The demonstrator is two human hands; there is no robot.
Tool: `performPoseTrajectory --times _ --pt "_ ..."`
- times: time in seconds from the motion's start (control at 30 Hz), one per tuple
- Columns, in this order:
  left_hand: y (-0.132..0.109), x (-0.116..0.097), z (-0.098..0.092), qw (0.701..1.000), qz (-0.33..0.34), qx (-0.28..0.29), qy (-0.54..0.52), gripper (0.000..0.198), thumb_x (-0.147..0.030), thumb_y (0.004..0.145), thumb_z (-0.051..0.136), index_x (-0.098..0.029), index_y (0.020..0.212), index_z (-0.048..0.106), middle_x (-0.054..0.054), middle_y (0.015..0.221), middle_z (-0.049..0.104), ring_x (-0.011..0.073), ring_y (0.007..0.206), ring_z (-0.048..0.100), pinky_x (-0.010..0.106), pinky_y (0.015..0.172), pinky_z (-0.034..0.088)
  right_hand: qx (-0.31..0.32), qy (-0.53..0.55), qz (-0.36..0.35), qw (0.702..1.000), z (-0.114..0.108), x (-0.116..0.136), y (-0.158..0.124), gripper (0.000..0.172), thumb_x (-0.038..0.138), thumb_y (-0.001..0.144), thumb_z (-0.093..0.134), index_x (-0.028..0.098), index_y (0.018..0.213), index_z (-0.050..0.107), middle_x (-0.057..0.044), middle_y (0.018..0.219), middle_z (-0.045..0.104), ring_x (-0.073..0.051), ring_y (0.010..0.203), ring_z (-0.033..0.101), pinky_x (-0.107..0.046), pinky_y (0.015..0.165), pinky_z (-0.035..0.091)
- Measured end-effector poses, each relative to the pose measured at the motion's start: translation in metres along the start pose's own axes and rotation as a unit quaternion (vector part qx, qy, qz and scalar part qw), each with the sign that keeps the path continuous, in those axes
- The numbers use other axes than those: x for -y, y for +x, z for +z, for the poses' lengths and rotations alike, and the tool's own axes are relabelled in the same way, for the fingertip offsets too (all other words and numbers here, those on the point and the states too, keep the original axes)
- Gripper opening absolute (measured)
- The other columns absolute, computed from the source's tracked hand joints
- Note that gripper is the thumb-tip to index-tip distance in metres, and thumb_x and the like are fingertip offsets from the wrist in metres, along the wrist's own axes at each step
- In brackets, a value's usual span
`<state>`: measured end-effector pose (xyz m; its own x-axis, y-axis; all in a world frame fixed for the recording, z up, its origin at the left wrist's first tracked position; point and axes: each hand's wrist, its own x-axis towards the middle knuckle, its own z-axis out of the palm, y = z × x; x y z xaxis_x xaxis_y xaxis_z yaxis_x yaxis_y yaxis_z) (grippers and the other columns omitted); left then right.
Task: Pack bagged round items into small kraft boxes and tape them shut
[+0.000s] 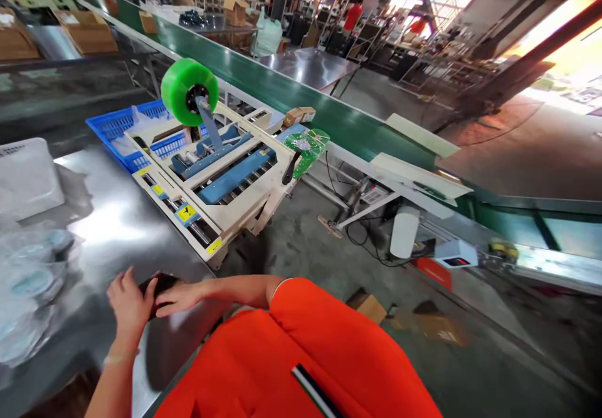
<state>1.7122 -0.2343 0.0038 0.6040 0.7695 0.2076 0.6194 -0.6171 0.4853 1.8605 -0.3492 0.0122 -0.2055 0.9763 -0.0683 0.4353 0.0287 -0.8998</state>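
Observation:
At the lower left, my left hand (pixel 128 302) and my right hand (pixel 181 296) are on either side of a small dark object (pixel 162 282) over the metal table (pixel 120 236). My left thumb lies along its near side, while the left fingers reach over its far left. The fingers of my right hand lie against its right part. Its kind is unclear, since the hands cover much of it. Clear plastic bags with pale round items in them (pixel 32 286) lie to the left of my left hand.
Ahead stands a carton-sealing machine (pixel 254 202) carrying a roll of green tape (pixel 181 92). A blue basket (pixel 110 123) sits behind it, and a white bin (pixel 31 180) stands at left. A green conveyor belt (pixel 357 120) crosses beyond. Cardboard pieces (pixel 371 308) lie on the floor.

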Motion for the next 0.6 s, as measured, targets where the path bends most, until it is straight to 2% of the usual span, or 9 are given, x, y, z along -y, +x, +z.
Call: performPoseTrajectory --times 0.1,0.17,0.23,0.33,0.4,0.43,0.5,0.53,0.6 --pt "-0.03 0.014 -0.008 0.996 -0.06 0.055 0.023 0.047 -0.06 0.081 0.048 -0.03 0.101 0.079 0.014 0.086 0.073 0.0496 0.091 0.075 0.068 0.079 0.06 0.028 0.053 0.002 0.998 -0.005 0.002 -0.009 0.025 0.014 0.086 0.094 0.021 0.086 0.07 0.005 0.096 0.076 -0.015 0.101 0.073 -0.019 0.093 0.055" --pt "-0.043 0.014 -0.009 0.994 -0.03 0.108 0.001 0.039 -0.053 0.083 0.047 -0.03 0.089 0.077 0.012 0.084 0.071 0.0441 0.086 0.076 0.063 0.08 0.062 0.014 0.066 -0.015 0.998 -0.011 0.004 -0.011 0.036 0.014 0.074 0.102 0.022 0.078 0.067 0.006 0.089 0.072 -0.017 0.096 0.07 -0.022 0.091 0.056" --pt "-0.048 0.011 -0.009 0.988 0.017 0.149 -0.026 0.033 -0.048 0.083 0.05 -0.029 0.082 0.077 0.013 0.087 0.072 0.0411 0.091 0.077 0.058 0.087 0.065 0.017 0.074 -0.026 0.997 -0.017 0.007 -0.01 0.043 0.017 0.069 0.105 0.022 0.068 0.063 0.006 0.079 0.068 -0.016 0.086 0.066 -0.023 0.083 0.056" --pt "-0.049 0.003 -0.013 0.972 0.067 0.215 -0.062 0.031 -0.049 0.085 0.055 -0.028 0.084 0.079 0.013 0.099 0.077 0.0385 0.102 0.078 0.055 0.098 0.066 -0.003 0.057 -0.016 0.998 -0.022 0.008 -0.005 0.047 0.033 0.086 0.098 0.02 0.061 0.06 0.007 0.066 0.063 -0.01 0.069 0.06 -0.021 0.071 0.051" --pt "-0.053 -0.005 -0.016 0.967 0.065 0.241 -0.06 0.033 -0.048 0.089 0.057 -0.024 0.091 0.08 0.015 0.112 0.078 0.0365 0.109 0.076 0.053 0.106 0.062 -0.026 -0.014 -0.002 1.0 -0.021 0.009 -0.004 0.051 0.041 0.098 0.085 0.018 0.06 0.059 0.009 0.061 0.057 -0.007 0.063 0.055 -0.019 0.067 0.047" --pt "-0.055 -0.011 -0.017 0.969 0.035 0.241 -0.04 0.031 -0.043 0.092 0.056 -0.022 0.088 0.078 0.017 0.111 0.077 0.0364 0.108 0.074 0.054 0.106 0.061 -0.026 -0.067 0.004 0.997 -0.021 0.009 -0.004 0.051 0.041 0.101 0.081 0.018 0.061 0.059 0.009 0.062 0.057 -0.006 0.063 0.055 -0.019 0.067 0.047" --pt "-0.059 -0.022 -0.014 0.975 -0.039 0.218 0.003 0.025 -0.036 0.098 0.058 -0.02 0.091 0.075 0.018 0.11 0.074 0.036 0.112 0.07 0.055 0.111 0.056 0.019 -0.186 0.019 0.982 -0.023 0.011 -0.003 0.042 0.038 0.095 0.087 0.018 0.066 0.064 0.005 0.069 0.063 -0.011 0.07 0.059 -0.022 0.071 0.05" --pt "-0.059 -0.026 -0.011 0.978 -0.081 0.189 0.024 0.02 -0.034 0.099 0.062 -0.018 0.099 0.074 0.019 0.117 0.073 0.0372 0.119 0.066 0.057 0.114 0.053 0.025 -0.232 0.009 0.972 -0.026 0.012 -0.001 0.032 0.035 0.095 0.088 0.017 0.076 0.071 0.0 0.082 0.072 -0.015 0.08 0.065 -0.025 0.077 0.055" --pt "-0.058 -0.031 -0.003 0.98 -0.16 0.109 0.038 0.032 -0.037 0.1 0.07 -0.013 0.122 0.069 0.024 0.14 0.063 0.0409 0.132 0.057 0.06 0.114 0.05 -0.018 -0.304 -0.02 0.952 -0.033 0.013 0.004 0.018 0.032 0.099 0.084 0.015 0.102 0.079 -0.013 0.112 0.079 -0.027 0.108 0.072 -0.037 0.098 0.058"
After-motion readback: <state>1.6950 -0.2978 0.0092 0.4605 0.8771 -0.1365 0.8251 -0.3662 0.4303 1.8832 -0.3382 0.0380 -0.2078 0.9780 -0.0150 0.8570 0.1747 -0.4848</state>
